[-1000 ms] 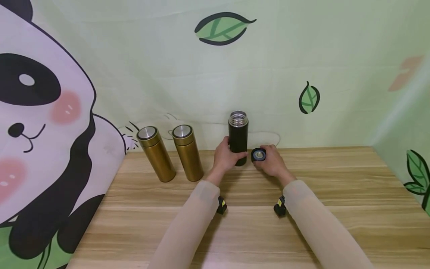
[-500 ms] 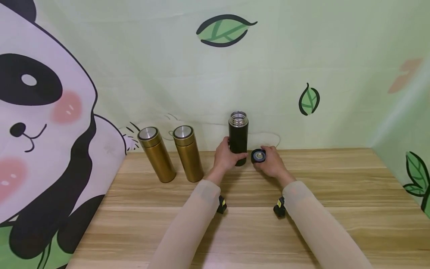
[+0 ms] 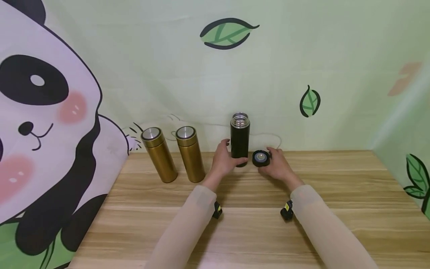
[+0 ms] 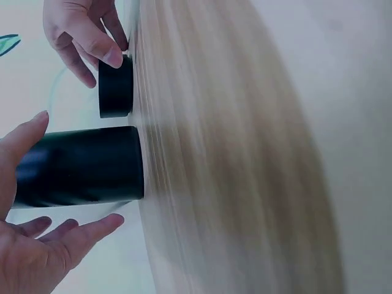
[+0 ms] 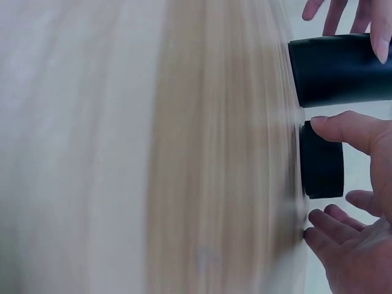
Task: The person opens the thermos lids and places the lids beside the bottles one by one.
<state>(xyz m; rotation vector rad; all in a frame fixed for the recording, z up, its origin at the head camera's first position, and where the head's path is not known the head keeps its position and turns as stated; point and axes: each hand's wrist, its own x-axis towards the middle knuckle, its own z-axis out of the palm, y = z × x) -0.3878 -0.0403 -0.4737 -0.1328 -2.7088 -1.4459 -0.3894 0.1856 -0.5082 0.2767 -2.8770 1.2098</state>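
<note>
An uncapped black thermos (image 3: 239, 144) stands upright near the back edge of the table, its bare metal neck facing up. My left hand (image 3: 221, 162) is spread around its lower left side. In the left wrist view, the fingers (image 4: 86, 239) are straight and apart from the thermos wall. To the right, the black lid (image 3: 261, 158) lies on the table with its inner side up. My right hand (image 3: 277, 165) is beside the lid with fingers loosened. The right wrist view shows the thumb (image 5: 334, 127) at the lid's edge and the other fingers away from it.
Two gold thermoses (image 3: 160, 157) with metal-topped lids stand upright at the left. Behind the wooden table (image 3: 248, 231) hangs a pale green backdrop (image 3: 161, 67) printed with a panda and leaves.
Both hands have loosened and drawn slightly outward, the left from the thermos and the right from the lid. Thermos and lid stay in place on the table, while the head view shifts slightly.
</note>
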